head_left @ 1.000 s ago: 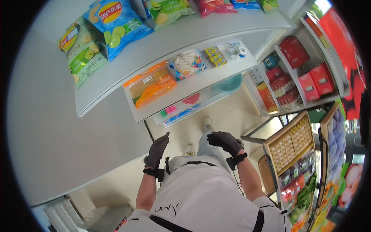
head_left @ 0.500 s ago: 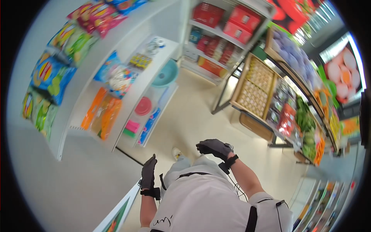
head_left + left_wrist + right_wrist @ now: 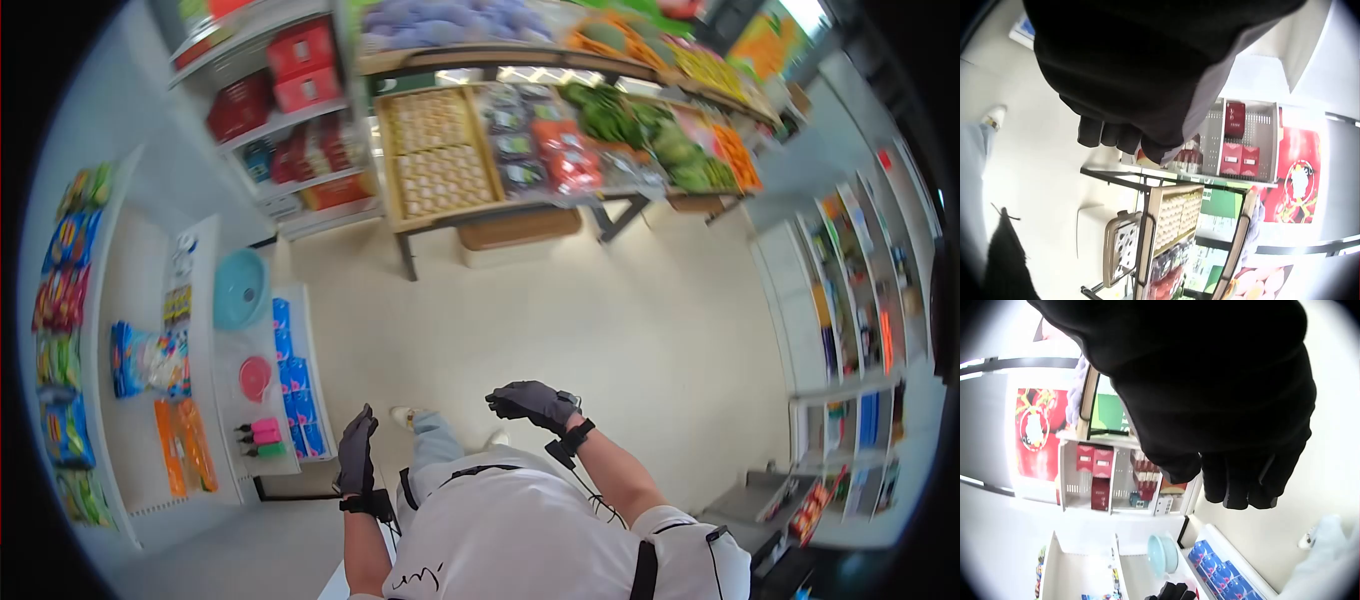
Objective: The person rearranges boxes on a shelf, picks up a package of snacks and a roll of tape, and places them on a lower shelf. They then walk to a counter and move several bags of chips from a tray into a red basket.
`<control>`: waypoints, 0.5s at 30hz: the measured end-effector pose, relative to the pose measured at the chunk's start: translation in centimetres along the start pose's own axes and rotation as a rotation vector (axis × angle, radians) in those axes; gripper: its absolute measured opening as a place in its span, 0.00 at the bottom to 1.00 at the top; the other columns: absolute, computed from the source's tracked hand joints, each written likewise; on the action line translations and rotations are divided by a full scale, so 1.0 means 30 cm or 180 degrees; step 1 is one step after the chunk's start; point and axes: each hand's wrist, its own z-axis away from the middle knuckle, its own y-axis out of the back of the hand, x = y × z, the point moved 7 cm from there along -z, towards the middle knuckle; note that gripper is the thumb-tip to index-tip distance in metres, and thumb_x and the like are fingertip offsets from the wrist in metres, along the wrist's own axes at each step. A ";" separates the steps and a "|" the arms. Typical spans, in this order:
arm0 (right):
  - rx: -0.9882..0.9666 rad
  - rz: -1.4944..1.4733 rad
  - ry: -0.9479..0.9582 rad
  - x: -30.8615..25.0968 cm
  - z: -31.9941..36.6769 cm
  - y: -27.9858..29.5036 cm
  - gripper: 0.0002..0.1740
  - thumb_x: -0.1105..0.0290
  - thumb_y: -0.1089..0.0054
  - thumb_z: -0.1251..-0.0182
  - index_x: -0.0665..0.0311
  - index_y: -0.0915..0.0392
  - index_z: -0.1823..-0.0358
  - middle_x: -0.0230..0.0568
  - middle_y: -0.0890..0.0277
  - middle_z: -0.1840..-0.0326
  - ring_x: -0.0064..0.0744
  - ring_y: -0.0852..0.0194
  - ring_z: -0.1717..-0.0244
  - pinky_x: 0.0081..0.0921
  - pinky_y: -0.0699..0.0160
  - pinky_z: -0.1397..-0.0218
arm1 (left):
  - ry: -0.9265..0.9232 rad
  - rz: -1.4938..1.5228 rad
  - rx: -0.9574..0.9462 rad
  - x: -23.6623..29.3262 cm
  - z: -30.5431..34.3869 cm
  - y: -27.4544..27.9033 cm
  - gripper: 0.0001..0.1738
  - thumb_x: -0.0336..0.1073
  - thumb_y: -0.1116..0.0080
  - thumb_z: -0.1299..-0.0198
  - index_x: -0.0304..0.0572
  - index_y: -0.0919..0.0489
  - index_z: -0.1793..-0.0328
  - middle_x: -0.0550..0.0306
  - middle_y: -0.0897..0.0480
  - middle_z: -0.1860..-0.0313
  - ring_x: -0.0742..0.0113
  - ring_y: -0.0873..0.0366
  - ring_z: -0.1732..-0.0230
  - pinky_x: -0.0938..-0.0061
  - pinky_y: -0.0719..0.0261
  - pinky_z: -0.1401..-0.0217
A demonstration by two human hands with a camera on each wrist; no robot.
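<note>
Both hands wear dark grey gloves and hold nothing. In the head view my left hand (image 3: 356, 452) is held out in front of the left hip, its fingers straight and together. My right hand (image 3: 535, 403) is in front of the body over the floor, its fingers loosely bent. The left wrist view has the back of the left hand (image 3: 1141, 75) across its top, with the fingertips pointing down. Likewise, the right hand (image 3: 1216, 412) fills the top of the right wrist view. Nearest the left hand are the low shelves with pink and green bottles (image 3: 264, 432).
A produce rack stands ahead with a tray of eggs (image 3: 445, 180), leafy greens (image 3: 605, 115) and carrots (image 3: 737, 158). Snack shelves at the left hold chip bags (image 3: 68, 430) and a teal basin (image 3: 241, 288). Red boxes (image 3: 305, 90) fill a corner shelf; more shelves (image 3: 850, 300) line the right.
The view has swung to the right: the chip shelves have moved from the front to the left, and the produce rack now lies ahead. Both hands stay held out and hold nothing.
</note>
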 end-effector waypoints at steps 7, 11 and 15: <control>0.0729 -0.1266 0.0260 0.543 0.364 0.273 0.22 0.53 0.31 0.15 0.66 0.11 0.39 0.37 0.06 0.46 0.28 0.07 0.48 0.29 0.08 0.36 | 0.0042 -0.0795 -0.1100 -0.025 0.186 -0.548 0.28 0.42 0.41 0.14 0.36 0.20 0.15 0.46 0.16 0.20 0.58 0.14 0.25 0.66 0.18 0.19; 0.0903 -0.1854 0.0639 0.724 0.538 0.354 0.20 0.56 0.38 0.10 0.65 0.11 0.37 0.37 0.08 0.44 0.28 0.08 0.44 0.30 0.08 0.34 | -0.0155 -0.1094 -0.1772 -0.048 0.212 -0.819 0.28 0.42 0.40 0.16 0.36 0.18 0.17 0.47 0.14 0.23 0.59 0.14 0.25 0.66 0.17 0.21; 0.1545 -0.1912 0.1069 0.868 0.655 0.470 0.21 0.54 0.35 0.13 0.65 0.11 0.37 0.38 0.06 0.45 0.28 0.07 0.48 0.30 0.08 0.35 | -0.0407 -0.1643 -0.2357 -0.055 0.196 -1.080 0.28 0.43 0.41 0.16 0.37 0.18 0.17 0.46 0.14 0.23 0.58 0.12 0.27 0.66 0.16 0.22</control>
